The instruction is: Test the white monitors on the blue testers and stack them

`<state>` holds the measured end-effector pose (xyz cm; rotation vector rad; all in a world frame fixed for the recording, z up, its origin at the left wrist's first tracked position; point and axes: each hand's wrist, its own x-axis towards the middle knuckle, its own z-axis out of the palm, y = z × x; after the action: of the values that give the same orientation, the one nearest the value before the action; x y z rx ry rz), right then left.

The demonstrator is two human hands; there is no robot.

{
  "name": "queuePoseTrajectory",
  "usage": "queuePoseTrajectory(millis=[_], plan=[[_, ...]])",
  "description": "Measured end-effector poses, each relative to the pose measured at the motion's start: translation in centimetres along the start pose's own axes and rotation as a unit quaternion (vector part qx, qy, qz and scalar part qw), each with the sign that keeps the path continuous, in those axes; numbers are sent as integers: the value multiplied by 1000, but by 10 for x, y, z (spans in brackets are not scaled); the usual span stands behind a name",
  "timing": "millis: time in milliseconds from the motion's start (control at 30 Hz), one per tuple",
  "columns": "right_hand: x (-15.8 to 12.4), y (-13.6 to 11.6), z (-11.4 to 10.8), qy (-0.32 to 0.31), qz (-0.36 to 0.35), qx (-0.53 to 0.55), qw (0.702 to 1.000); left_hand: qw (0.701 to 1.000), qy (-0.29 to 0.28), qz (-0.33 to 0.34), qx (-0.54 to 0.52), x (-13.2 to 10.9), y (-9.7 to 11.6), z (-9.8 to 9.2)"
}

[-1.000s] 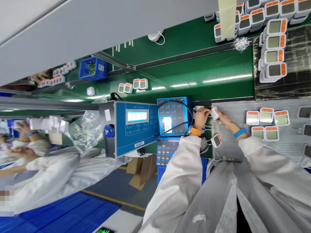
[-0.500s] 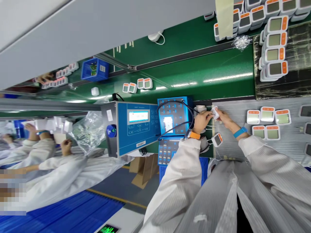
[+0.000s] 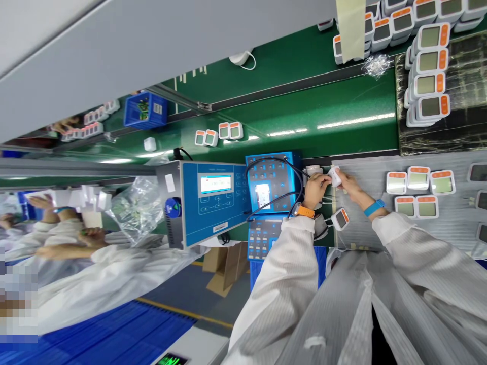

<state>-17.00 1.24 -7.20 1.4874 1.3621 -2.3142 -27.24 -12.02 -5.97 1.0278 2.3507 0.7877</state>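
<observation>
My right hand (image 3: 350, 185) grips a small white plastic unit (image 3: 335, 176), its pale side up and any screen out of sight. My left hand (image 3: 316, 190) reaches in from the other side, fingertips pinched together at the unit's left edge; what lies between them is too small to make out. Just below, a white display unit with an orange strip (image 3: 341, 219) lies tilted on the grey mat (image 3: 365, 233). Round white parts (image 3: 314, 170) sit beyond my left hand. To the right of my right hand, several display units (image 3: 418, 178) lie face up in two rows.
Left of my hands stand a blue keypad instrument (image 3: 279, 172) with black cables and a larger blue instrument (image 3: 218, 223). Stacked display units (image 3: 431, 61) stand on a black wrapped block (image 3: 467, 111). A co-worker's hand (image 3: 93, 237) and a blue bin (image 3: 146, 111) are farther left.
The white unit has turned slightly in my right hand, and my left fingers have shifted a little along its edge. Display units on the green surface slid slightly right. The co-worker's hands moved.
</observation>
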Motion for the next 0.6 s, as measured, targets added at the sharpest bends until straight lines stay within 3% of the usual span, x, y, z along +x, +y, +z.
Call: queuePoseTrajectory(millis=[600], plan=[[0, 2, 1, -10, 25, 28, 999, 1000, -4, -3, 9, -1, 5, 0]])
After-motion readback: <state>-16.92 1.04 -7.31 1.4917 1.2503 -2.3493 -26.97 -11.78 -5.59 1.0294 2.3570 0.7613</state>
